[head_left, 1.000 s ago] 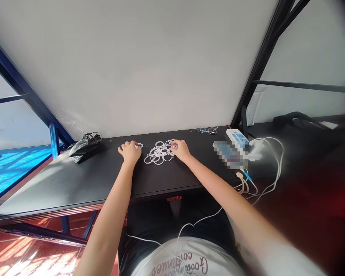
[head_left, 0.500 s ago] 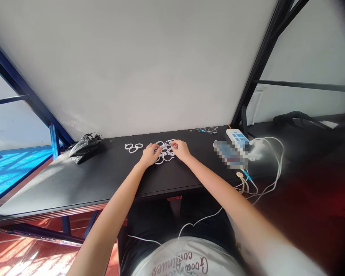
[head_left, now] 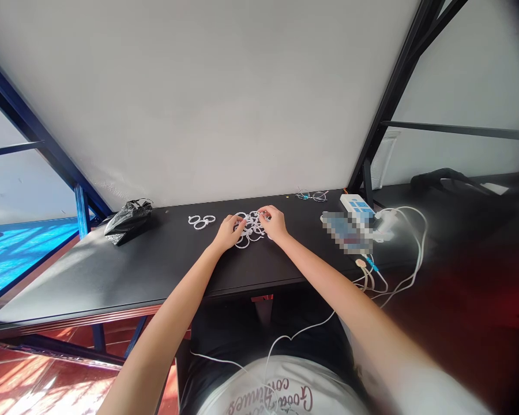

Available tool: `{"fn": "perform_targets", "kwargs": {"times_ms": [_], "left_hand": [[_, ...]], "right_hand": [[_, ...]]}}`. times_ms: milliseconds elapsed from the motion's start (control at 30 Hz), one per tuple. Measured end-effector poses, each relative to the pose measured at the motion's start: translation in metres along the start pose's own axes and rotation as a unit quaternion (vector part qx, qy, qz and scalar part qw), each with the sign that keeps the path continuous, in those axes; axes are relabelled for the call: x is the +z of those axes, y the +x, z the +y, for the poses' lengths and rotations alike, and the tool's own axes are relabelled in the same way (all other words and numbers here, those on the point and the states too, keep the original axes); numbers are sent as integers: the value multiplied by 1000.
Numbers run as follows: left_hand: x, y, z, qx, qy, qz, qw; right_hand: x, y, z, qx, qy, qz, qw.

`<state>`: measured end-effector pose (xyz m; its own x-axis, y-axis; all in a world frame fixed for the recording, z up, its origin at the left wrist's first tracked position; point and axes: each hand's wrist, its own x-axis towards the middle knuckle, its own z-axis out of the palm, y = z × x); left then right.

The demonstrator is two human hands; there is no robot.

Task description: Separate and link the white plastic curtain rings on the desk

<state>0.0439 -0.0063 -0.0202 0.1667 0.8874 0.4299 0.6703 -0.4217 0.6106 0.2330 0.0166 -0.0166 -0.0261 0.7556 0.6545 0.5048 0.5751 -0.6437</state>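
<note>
A pile of white plastic rings lies on the black tabletop between my two hands. From the left, my left hand reaches its curled fingers onto the pile's edge, closed on a white ring there. Opposite it, my right hand pinches a white ring at the upper right of the pile with thumb and fingers. Both sets of fingertips partly cover the rings they hold. Several joined white rings rest flat, apart from the pile, left of my left hand.
A black plastic bag sits at the table's left. Glasses lie near the wall. To the right are a white power strip, a blurred-out phone and looping white cables. A black frame post rises behind.
My right hand has shifted slightly to the right and up, and the rings between my hands have moved a little. My left hand stays nearly in place.
</note>
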Motion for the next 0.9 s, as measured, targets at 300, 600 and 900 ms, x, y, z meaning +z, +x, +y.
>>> {"fn": "perform_targets", "kwargs": {"times_ms": [300,600,900], "left_hand": [[-4,-4,7,40,66,25,997],[1,-7,18,126,115,13,985],[4,-9,31,152,118,6,981]], "right_hand": [[-3,0,-12,13,75,52,996],[-4,-1,-14,-44,135,110,984],[0,-7,-24,-43,105,32,993]]}}
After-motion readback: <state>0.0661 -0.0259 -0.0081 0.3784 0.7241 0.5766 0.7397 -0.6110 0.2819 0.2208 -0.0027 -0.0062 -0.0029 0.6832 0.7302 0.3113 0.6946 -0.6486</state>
